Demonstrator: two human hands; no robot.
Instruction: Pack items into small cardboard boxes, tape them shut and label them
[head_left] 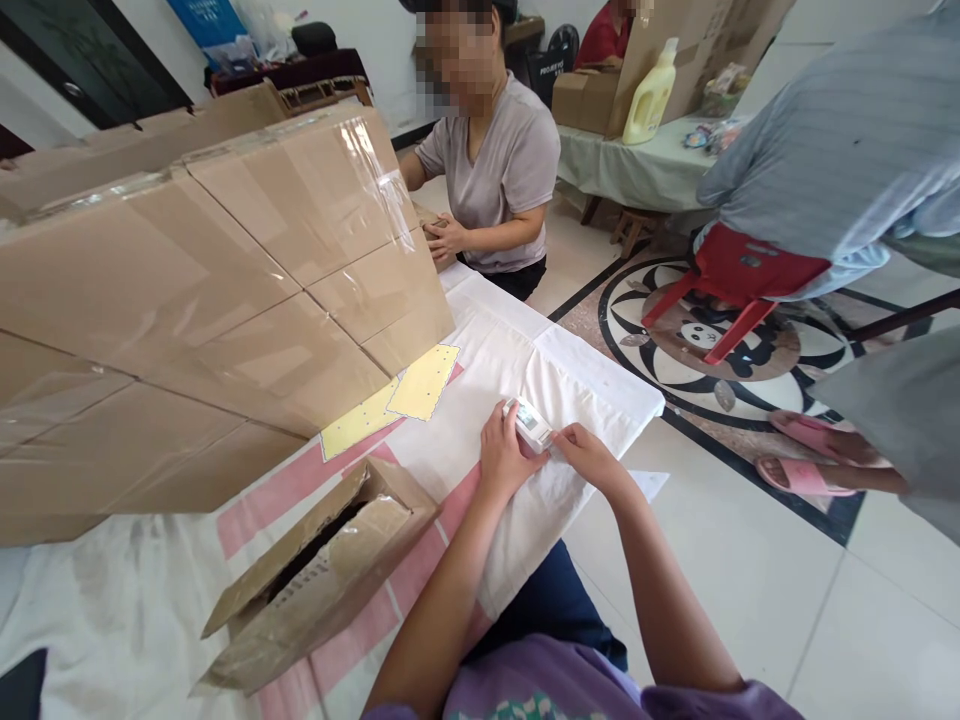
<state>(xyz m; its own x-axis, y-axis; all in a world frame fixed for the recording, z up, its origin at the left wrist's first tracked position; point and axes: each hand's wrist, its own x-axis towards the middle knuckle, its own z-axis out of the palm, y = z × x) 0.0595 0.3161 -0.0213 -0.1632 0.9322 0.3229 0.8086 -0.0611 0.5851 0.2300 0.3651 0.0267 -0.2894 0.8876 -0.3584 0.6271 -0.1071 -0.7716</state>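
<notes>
My left hand [508, 452] is wrapped around a small white boxy object [532, 424] with a grey patch on top, holding it just above the table cloth; its exact kind is too small to tell. At the object's right end, the fingers of my right hand [589, 456] are pinched together, touching its corner. Whether they grip a part of it is hidden. Beyond my left hand, two yellow dotted sheets [425, 382] lie on the cloth, partly overlapping.
A tall cardboard partition [247, 290] stands along the left of the cloth-covered table [495, 560]. An opened cardboard box [330, 580] lies left of my forearm. A person [491, 170] sits across the far end. To the right are a red stool [757, 265] and other people.
</notes>
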